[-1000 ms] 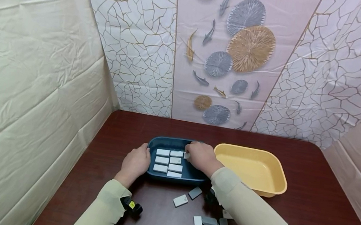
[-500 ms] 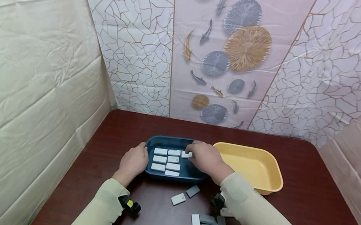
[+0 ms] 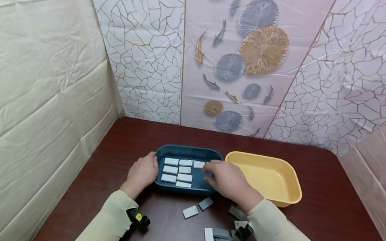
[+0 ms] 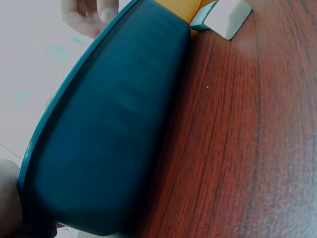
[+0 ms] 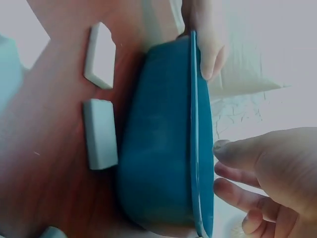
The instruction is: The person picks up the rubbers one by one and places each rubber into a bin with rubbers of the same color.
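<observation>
A dark blue tray point(image 3: 184, 190) holds several white tiles point(image 3: 170, 169) in rows on its left side, with one more white tile point(image 3: 198, 165) at the right end of the back row. My left hand point(image 3: 142, 174) grips the tray's left end, thumb and fingers round the rim. Over the tray's right part hovers my right hand point(image 3: 230, 180), its fingers parted and slightly bent, nothing between them; the right wrist view shows this hand point(image 5: 277, 178) beside the rim. In the left wrist view the tray's outer wall point(image 4: 109, 119) fills the middle.
A yellow basin point(image 3: 266, 177) stands right against the blue tray. In front lie a white tile point(image 3: 190, 212) and a grey tile point(image 3: 205, 203). Nearer the front right are several grey and white tiles point(image 3: 209, 239), some overlapping, partly under my right wrist.
My right hand has let go of the white tile at the back row's right end and drawn back to the right and nearer. My left hand stays on the tray.
</observation>
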Action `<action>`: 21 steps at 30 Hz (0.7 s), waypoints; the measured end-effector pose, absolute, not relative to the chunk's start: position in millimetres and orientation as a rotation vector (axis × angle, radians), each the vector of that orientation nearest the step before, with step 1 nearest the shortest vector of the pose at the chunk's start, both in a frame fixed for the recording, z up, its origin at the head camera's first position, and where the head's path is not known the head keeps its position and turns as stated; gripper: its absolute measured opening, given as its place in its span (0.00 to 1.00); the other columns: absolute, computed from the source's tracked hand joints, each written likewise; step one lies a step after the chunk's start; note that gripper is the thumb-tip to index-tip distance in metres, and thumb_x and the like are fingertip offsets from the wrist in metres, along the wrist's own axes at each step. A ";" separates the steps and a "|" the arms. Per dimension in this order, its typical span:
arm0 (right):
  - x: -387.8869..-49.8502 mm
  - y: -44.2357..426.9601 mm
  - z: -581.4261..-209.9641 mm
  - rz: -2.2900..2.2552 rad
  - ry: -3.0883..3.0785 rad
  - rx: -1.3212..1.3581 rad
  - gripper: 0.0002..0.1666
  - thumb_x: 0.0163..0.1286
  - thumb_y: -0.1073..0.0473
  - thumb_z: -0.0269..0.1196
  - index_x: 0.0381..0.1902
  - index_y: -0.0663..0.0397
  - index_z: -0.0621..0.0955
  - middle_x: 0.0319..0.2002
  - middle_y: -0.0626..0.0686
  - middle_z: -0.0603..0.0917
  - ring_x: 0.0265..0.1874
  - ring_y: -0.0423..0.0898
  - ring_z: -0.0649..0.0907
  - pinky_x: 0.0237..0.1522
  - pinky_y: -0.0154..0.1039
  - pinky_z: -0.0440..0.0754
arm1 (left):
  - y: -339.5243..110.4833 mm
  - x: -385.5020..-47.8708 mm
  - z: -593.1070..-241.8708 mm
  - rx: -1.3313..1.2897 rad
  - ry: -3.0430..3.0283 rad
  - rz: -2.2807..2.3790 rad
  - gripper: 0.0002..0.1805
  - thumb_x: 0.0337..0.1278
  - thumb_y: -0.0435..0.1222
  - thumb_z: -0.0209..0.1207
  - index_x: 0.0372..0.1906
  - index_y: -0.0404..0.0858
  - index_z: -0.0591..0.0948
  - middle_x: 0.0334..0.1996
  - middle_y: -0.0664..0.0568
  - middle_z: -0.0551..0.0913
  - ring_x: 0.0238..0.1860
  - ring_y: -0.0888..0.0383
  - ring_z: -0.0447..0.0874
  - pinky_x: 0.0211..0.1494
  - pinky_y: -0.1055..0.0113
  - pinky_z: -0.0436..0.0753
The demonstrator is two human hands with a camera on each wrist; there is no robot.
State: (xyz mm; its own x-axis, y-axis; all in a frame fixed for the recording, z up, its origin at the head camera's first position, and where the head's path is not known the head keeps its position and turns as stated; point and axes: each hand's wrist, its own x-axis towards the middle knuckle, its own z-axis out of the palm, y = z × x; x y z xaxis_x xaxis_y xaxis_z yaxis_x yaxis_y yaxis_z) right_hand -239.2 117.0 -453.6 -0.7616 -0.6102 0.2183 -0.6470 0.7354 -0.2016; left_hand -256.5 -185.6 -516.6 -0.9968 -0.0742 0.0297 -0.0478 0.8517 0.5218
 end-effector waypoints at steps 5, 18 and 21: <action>-214.1 121.4 -455.0 0.458 -2.749 1.036 0.07 0.72 0.54 0.78 0.45 0.42 0.92 0.40 0.42 0.89 0.35 0.36 0.86 0.38 0.38 0.87 | -184.8 -255.9 -515.8 0.090 -2.980 -0.843 0.23 0.89 0.42 0.48 0.71 0.32 0.79 0.53 0.36 0.89 0.45 0.40 0.90 0.50 0.41 0.88; -181.7 114.7 -477.3 0.565 -2.757 1.204 0.05 0.72 0.57 0.77 0.43 0.43 0.92 0.38 0.40 0.88 0.34 0.33 0.84 0.36 0.37 0.86 | -187.6 -256.7 -517.5 0.091 -2.983 -0.845 0.22 0.89 0.41 0.49 0.70 0.32 0.79 0.51 0.37 0.89 0.44 0.42 0.90 0.49 0.42 0.88; -181.4 112.4 -485.3 0.580 -2.789 1.218 0.05 0.73 0.58 0.76 0.45 0.43 0.92 0.39 0.40 0.88 0.34 0.32 0.84 0.37 0.36 0.86 | -188.3 -257.5 -517.7 0.091 -2.978 -0.853 0.21 0.89 0.41 0.49 0.69 0.33 0.80 0.50 0.37 0.90 0.43 0.43 0.90 0.48 0.42 0.88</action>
